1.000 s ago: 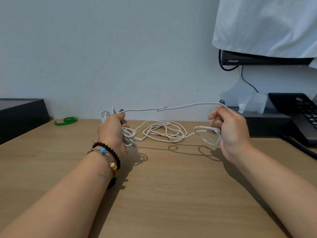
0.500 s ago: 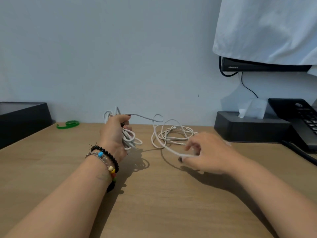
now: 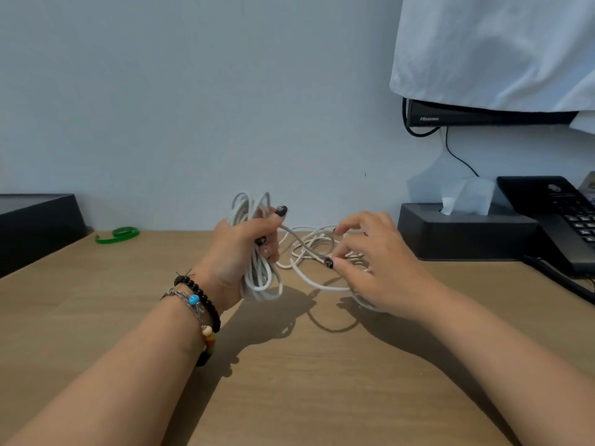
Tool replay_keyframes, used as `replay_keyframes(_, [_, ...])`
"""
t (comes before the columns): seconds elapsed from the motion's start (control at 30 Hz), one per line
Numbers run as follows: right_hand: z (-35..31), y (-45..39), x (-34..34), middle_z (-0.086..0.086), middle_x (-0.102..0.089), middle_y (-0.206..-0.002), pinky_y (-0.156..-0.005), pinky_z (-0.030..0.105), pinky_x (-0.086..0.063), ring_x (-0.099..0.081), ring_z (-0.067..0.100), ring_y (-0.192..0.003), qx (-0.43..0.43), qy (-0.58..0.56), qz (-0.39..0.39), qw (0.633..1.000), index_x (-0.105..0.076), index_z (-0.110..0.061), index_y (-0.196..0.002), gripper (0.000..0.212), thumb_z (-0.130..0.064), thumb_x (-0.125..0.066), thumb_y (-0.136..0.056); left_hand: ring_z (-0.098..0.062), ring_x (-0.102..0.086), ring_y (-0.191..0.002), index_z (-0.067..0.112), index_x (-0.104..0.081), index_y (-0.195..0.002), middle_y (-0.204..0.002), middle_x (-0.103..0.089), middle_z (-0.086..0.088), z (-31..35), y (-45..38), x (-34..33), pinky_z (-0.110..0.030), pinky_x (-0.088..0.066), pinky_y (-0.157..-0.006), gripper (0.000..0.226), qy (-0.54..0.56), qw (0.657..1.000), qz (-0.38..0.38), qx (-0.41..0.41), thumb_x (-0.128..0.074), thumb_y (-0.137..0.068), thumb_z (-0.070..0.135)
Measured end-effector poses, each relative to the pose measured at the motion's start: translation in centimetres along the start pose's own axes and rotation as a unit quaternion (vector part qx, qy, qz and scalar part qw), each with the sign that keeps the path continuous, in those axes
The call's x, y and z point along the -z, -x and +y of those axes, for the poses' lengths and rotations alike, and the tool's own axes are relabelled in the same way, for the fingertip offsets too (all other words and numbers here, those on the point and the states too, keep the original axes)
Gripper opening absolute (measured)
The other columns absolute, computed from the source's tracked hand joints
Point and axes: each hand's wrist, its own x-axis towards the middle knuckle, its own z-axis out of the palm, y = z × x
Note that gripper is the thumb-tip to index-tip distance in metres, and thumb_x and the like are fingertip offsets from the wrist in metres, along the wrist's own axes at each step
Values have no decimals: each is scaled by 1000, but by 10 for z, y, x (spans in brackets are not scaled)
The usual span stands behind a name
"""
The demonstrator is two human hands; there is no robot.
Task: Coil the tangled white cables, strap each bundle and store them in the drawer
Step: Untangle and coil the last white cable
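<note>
Pale blue-grey wall [image 3: 193, 91], wooden desk [image 3: 306, 381], soft daylight shadows

On the table [image 3: 289, 397], the left hand [image 3: 240, 252] holds a coil [image 3: 257, 278] left of the loose cable [image 3: 309, 249], which lies under the right hand [image 3: 380, 268]. A strap [image 3: 117, 235] lies far left by the wall; a tissue box [image 3: 467, 233] and phone [image 3: 557, 217] sit right.

Phone [image 3: 560, 217] cut off by right edge; cable [image 3: 309, 249] partly hidden behind right hand [image 3: 383, 268].
</note>
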Motion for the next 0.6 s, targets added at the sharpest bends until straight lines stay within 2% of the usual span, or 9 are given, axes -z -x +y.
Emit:
replay_keyframes(0.03, [0, 0, 0, -7, -57, -110, -88, 21, -29, -44, 9, -108, 5, -7, -19, 1000, -69, -21, -87, 6, -25, -67, -90, -8, -35, -41, 14, -54, -77, -52, -37, 4, 2, -1, 2, -19, -35, -44, 14, 32, 999, 12, 3, -61, -87, 7])
replay_keyframes(0.1, [-5, 1, -2, -11, -60, -105, -82, 13, -34, -50, 2, -101, -3, -44, -47, 998, -67, -22, -101, 11, -27, -66, -91, -5, -34, -41, 17, -55, -79, -53, -33, 6, 8, -1, 5, -18, -35, -44, 13, 97, 995, 4, 19, -55, -89, 9])
replay_keyframes(0.2, [-15, 3, -7, -18, -59, -110, -86, 5, -38, -53, -7, -105, -32, -126, -37, 991, -53, -30, -124, 38, -31, -67, -90, -4, -34, -39, 16, -55, -83, -50, -34, 8, 13, 2, 4, -18, -35, -43, 8, 139, 986, -70, 64, -61, -82, 10])
replay_keyframes(0.27, [-20, 3, -9, -21, -60, -109, -87, 6, -39, -53, -7, -105, -32, -142, -33, 989, -49, -34, -128, 42, -32, -67, -90, -5, -34, -36, 13, -55, -80, -49, -35, 4, 11, 4, 0, -18, -33, -41, 5, 119, 983, -116, 80, -60, -79, 15])
replay_keyframes(0.33, [-25, 4, -9, -20, -63, -104, -85, 7, -41, -55, -6, -102, -41, -159, -52, 985, -49, -38, -124, 38, -31, -65, -91, -5, -33, -34, 10, -57, -72, -51, -35, -1, 10, 5, -2, -19, -33, -41, 11, 94, 982, -142, 85, -59, -80, 17])
replay_keyframes(0.4, [-26, 4, -7, -15, -64, -89, -79, 8, -41, -57, -1, -91, -47, -171, -60, 982, -51, -40, -114, 30, -29, -65, -91, -4, -34, -33, 10, -62, -67, -54, -38, -3, 10, 4, -2, -18, -33, -41, 16, 96, 979, -154, 88, -59, -81, 17])
replay_keyframes(0.47, [-26, 2, -6, -8, -59, -77, -72, 17, -44, -55, 6, -80, -47, -173, -35, 983, -59, -36, -102, 17, -27, -67, -90, -4, -34, -33, 11, -64, -66, -56, -40, -3, 11, 4, -3, -17, -33, -42, 18, 104, 979, -155, 84, -58, -81, 17])
replay_keyframes(0.53, [-25, 1, -3, -3, -55, -77, -69, 23, -43, -50, 10, -77, -43, -167, -10, 985, -64, -30, -95, 11, -24, -69, -88, -4, -34, -34, 13, -66, -63, -63, -34, -1, 11, 4, -3, -17, -34, -43, 21, 99, 984, -136, 64, -57, -81, 17])
replay_keyframes(0.6, [-23, 0, -1, -4, -54, -81, -68, 17, -41, -50, 10, -79, -38, -169, -2, 985, -66, -28, -92, 12, -17, -70, -87, -3, -34, -36, 16, -66, -61, -64, -35, -2, 11, 4, -3, -15, -31, -44, 20, 101, 988, -109, 39, -60, -81, 17])
